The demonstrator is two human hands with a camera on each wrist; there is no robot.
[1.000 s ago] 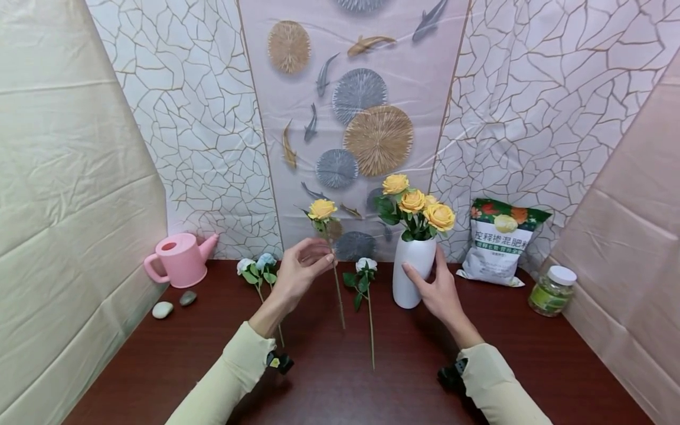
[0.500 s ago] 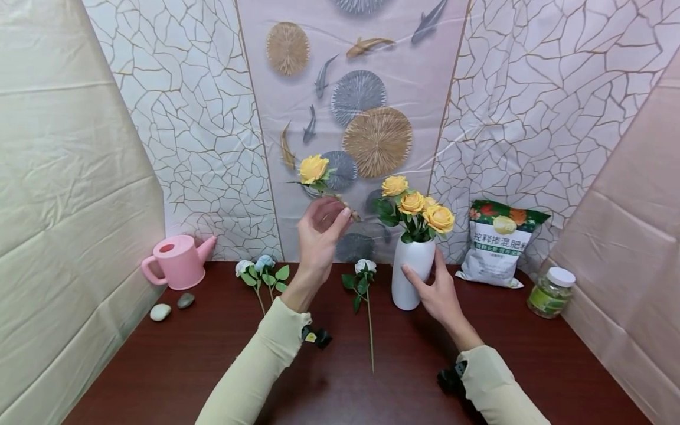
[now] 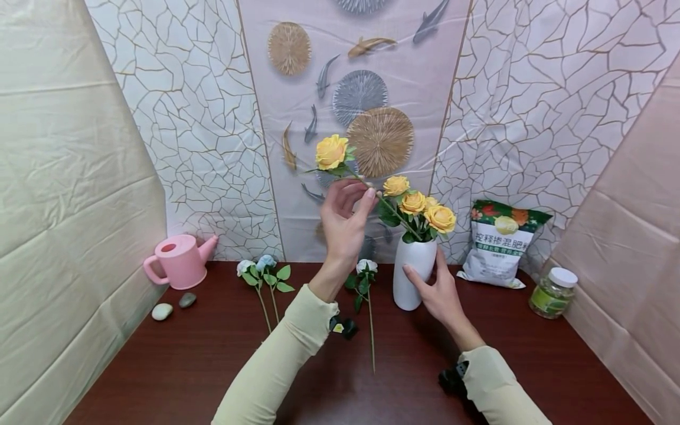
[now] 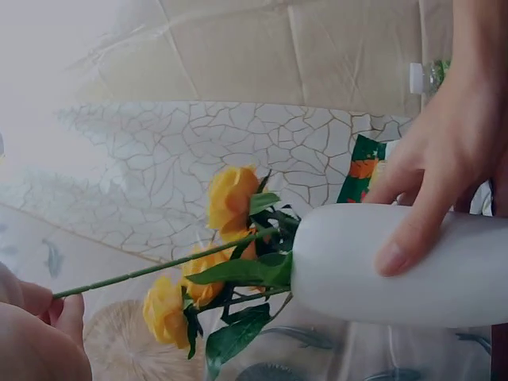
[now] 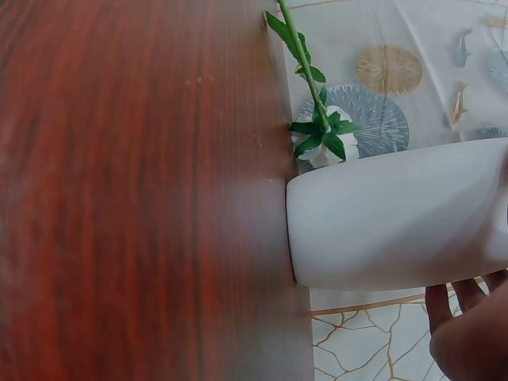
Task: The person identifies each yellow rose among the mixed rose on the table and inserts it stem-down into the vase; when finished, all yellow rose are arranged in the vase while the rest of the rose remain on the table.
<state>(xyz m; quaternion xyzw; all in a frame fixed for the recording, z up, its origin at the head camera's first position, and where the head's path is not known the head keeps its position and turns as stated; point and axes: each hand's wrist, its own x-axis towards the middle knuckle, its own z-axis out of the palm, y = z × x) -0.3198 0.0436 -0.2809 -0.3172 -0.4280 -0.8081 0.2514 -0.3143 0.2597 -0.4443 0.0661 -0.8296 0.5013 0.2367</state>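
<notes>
My left hand [image 3: 344,219] pinches the green stem of a yellow rose [image 3: 332,152] between thumb and fingers. The stem slants down to the right, and its lower end reaches the mouth of the white vase [image 3: 406,276]. In the left wrist view the stem [image 4: 151,271] runs in among leaves at the rim, so its tip is hidden. Several yellow roses [image 3: 412,202] stand in the vase. My right hand [image 3: 440,293] grips the vase, with the thumb on its front and the fingers around the right side. The vase stands upright on the table.
A white rose [image 3: 366,267] lies left of the vase, its stem toward me. Farther left lie a white flower [image 3: 244,267] and a blue one [image 3: 265,262], two stones [image 3: 162,311] and a pink watering can [image 3: 180,262]. A fertilizer bag [image 3: 499,248] and a jar [image 3: 553,293] stand right.
My left hand has lifted the yellow rose and moved right, tilting it until the stem's lower end reached the vase mouth. My right hand and the vase have stayed in place.
</notes>
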